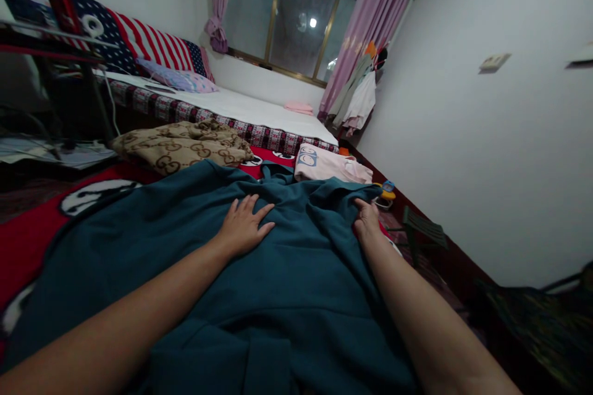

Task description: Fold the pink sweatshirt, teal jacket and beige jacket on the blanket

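A dark teal garment (287, 284) lies spread out over a red cloth (28, 231) with white and black figures. My left hand (244, 225) rests flat on the middle of the garment, fingers spread. At the garment's right edge, my right hand (367, 217) has its fingers closed on the teal fabric, which bunches into folds there. Just beyond the garment lie a folded pale pink garment (328, 163) with a blue print and a crumpled tan cloth (185, 145) with a brown pattern.
Behind stands a bed (259, 108) with a white top and striped, starred cushions (148, 40). A desk (50, 43) holding a red flask (60, 0) is at the left. To the right are a small green stool (424, 228) and the white wall (500, 136). Clothes (361, 102) hang by the curtain.
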Motion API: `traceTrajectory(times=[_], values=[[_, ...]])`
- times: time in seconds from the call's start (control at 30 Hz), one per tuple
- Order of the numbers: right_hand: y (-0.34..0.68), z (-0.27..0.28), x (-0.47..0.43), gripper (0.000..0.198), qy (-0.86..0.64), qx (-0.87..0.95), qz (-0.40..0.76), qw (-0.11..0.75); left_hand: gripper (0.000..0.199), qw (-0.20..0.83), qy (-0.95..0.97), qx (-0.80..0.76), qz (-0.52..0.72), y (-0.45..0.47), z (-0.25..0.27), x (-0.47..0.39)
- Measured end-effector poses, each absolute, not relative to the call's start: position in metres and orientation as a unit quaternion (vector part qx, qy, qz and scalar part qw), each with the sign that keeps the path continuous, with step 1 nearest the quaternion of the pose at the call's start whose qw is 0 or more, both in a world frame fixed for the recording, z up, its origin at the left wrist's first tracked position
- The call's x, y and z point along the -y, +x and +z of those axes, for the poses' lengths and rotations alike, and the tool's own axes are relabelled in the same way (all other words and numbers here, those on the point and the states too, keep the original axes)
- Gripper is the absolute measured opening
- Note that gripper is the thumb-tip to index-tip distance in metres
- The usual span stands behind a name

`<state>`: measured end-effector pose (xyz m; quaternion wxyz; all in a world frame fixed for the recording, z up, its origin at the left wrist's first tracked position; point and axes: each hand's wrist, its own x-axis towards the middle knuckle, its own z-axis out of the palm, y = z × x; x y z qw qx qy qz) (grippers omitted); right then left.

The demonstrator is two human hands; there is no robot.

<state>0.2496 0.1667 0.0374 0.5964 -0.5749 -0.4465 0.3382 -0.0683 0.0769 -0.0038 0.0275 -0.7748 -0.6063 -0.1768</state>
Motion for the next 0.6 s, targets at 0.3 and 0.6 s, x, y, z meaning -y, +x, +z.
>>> traceTrajectory(times=[0.3, 0.6], values=[[0.326, 0.046, -0.116, 0.016, -0.777, 0.466, 0.044, 0.421, 0.055, 0.030, -0.776, 0.605, -0.173, -0.068, -0.005, -0.078], [0.343, 0.037, -0.122, 0.067, -0.847, 0.492, -0.014, 0.202, 0.056, 0.034, -0.776, 0.607, -0.169, -0.069, -0.007, -0.078]])
